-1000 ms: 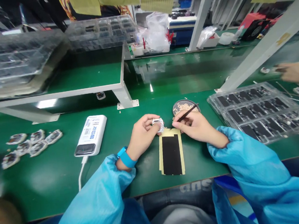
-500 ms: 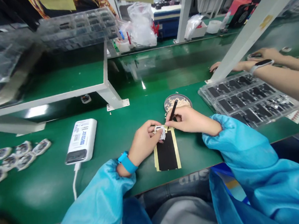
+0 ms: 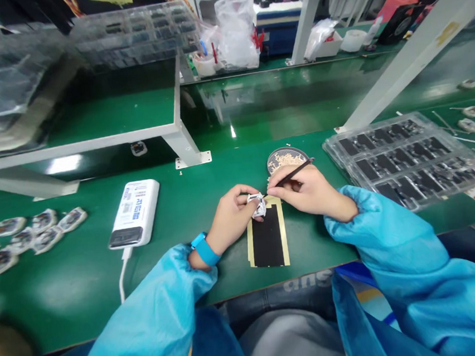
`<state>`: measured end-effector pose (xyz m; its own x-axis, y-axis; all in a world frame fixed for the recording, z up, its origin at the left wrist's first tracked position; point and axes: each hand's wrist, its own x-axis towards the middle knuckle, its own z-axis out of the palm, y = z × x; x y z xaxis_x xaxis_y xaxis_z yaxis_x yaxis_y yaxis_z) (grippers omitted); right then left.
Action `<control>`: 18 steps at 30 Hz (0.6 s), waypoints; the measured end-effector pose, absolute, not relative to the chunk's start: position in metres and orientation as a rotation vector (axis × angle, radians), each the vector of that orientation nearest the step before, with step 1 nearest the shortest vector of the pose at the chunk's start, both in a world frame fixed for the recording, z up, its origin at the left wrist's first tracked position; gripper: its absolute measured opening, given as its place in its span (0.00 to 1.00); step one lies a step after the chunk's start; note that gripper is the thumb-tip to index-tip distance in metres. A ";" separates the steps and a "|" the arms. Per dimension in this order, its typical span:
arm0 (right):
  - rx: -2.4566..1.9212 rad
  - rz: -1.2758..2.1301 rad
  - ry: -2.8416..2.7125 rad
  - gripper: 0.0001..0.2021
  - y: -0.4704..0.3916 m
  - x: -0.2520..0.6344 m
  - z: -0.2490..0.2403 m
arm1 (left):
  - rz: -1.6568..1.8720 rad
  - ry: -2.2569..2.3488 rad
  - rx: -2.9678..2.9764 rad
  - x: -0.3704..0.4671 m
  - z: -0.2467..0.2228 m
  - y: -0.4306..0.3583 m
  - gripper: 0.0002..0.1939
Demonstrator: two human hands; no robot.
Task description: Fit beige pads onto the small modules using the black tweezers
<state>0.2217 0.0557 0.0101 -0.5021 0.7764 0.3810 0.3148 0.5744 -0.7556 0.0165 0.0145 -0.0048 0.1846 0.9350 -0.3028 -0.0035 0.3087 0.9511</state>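
Note:
My left hand [image 3: 233,215] pinches a small white part [image 3: 257,205] above the top end of a black pad with yellow edges [image 3: 267,239]. My right hand [image 3: 301,187] grips a dark pen-like tool [image 3: 296,173], held at a low slant with its tip close to the white part. Whether the tip touches the part is too small to tell. Just behind my right hand sits a round dish [image 3: 287,156] of small pale pieces, partly hidden by the hand.
At left lie a white power bank [image 3: 135,213] with a cable and several white-rimmed parts [image 3: 47,239]. Clear trays of black parts [image 3: 401,156] are at right. A raised shelf [image 3: 124,137] and a slanted white post [image 3: 393,45] stand behind.
The tool in my right hand has tipped from steep to a flatter slant. My left hand has turned the white part slightly. Another person's hands at the right have left the view.

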 end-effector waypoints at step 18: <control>-0.807 0.717 -2.127 0.06 0.055 0.220 0.010 | 0.862 1.194 1.029 0.016 -0.003 0.016 0.15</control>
